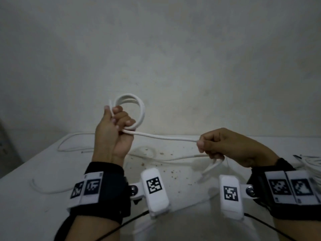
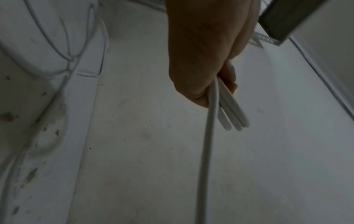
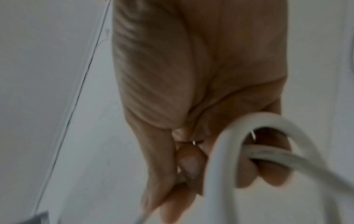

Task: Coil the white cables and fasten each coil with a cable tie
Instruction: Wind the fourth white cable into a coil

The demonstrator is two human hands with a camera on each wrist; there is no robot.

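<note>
The left hand (image 1: 114, 129) grips a round coil of thin white cable (image 1: 137, 108) in curled fingers. The right hand (image 1: 224, 145), further right, pinches the cable's straight run.

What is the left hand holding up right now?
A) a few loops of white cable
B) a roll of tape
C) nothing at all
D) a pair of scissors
A: the left hand grips a small coil of white cable, raised above the table.

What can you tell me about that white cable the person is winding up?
The white cable looks round, smooth and plastic-coated. A few loops form a small coil gripped in the raised left hand. From there one strand stretches across to the right hand, which pinches it; the rest trails down onto the white table.
</note>
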